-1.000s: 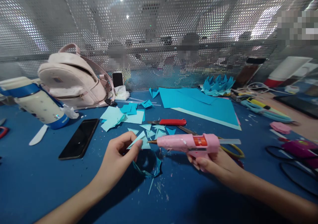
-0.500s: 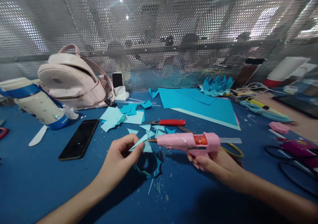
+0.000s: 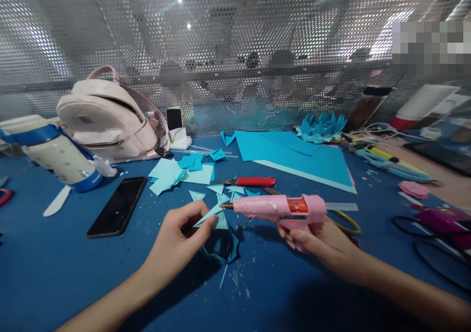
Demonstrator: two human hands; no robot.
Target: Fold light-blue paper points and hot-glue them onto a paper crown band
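Note:
Between the thumb and fingers of my left hand (image 3: 181, 231) is a light-blue folded paper triangle (image 3: 208, 215), its point toward the lower left. My right hand (image 3: 315, 239) grips a pink glue gun (image 3: 274, 209) by the handle, with a clear glue stick out of its back. The nozzle tip meets or nearly meets the right end of the paper triangle; contact is hard to tell. Below my left fingertips lies a ring of folded blue paper (image 3: 230, 253) on the table, partly hidden by the hand. Several more folded triangles (image 3: 216, 188) lie just beyond.
A red-handled cutter (image 3: 255, 181) and large blue paper sheets (image 3: 294, 157) lie beyond the glue gun. A blue folded-paper piece (image 3: 322, 126) stands at the back right. To the left are a black phone (image 3: 117, 207), a bottle (image 3: 51, 152) and a pink backpack (image 3: 106, 118).
The paper triangle in my left hand has shifted slightly right and down. The glue gun's nozzle has risen slightly, and my right hand's grip stays the same.

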